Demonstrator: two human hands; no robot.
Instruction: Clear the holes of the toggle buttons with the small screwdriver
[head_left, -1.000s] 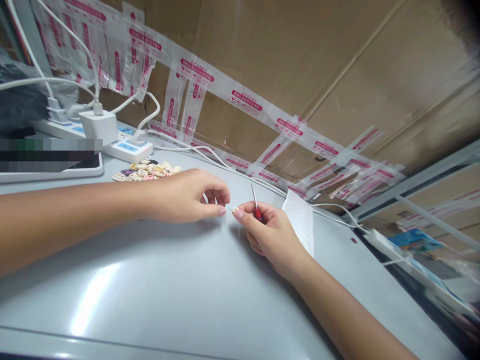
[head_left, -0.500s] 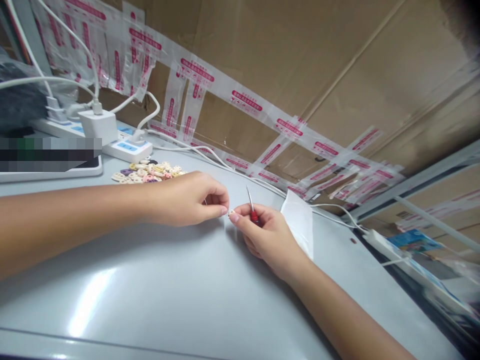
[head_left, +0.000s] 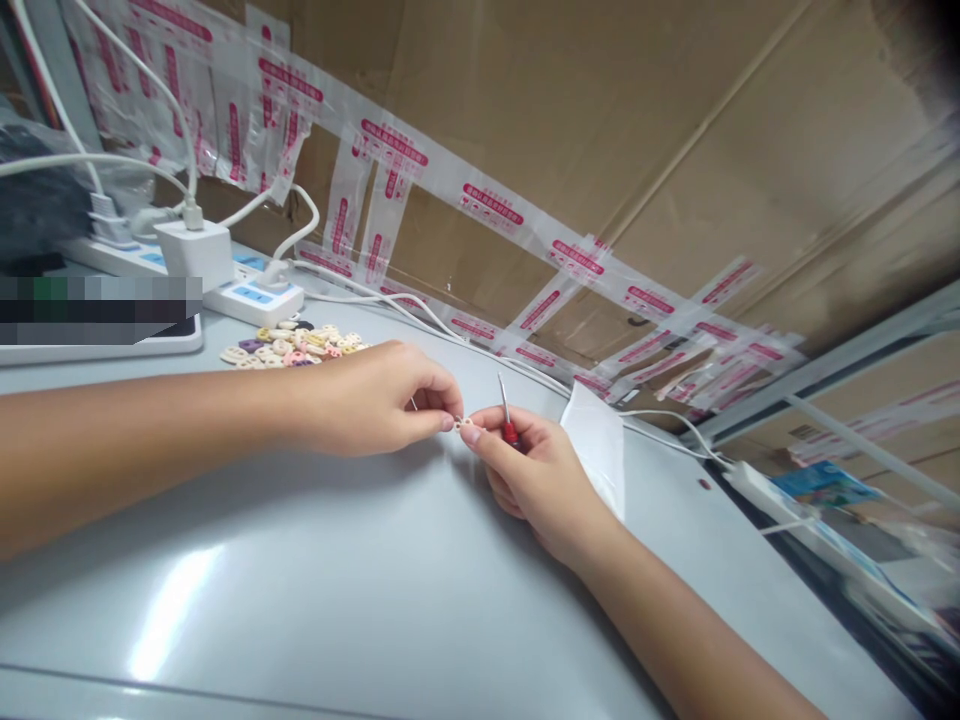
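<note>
My right hand [head_left: 529,455] is closed, with thumb and forefinger pinching a small cream-coloured piece [head_left: 463,426]. Tucked in the same hand is a thin metal-shafted tool with a red collar [head_left: 510,432]; its shaft points up, and whether it is a screwdriver or an awl cannot be told. Fingertips of my left hand [head_left: 416,400] are pressed together at the left edge of the cream piece. A short thin metallic bit [head_left: 413,404] shows between the left fingers, mostly hidden. Behind the left wrist lies a pile of small coloured pieces [head_left: 285,346], partly covered by the arm.
Power strips [head_left: 259,298] with a white adapter [head_left: 196,250] and cables stand at the back left. A white-edged device [head_left: 169,345] lies nearby. A white pouch [head_left: 596,445] rests behind my right hand. Taped cardboard [head_left: 480,270] walls the back of the grey table [head_left: 315,580].
Slightly more of the cream piece shows between my fingertips. My left fingers have shifted a touch to the right, and the tool's shaft has moved slightly right. Both hands keep their pinch.
</note>
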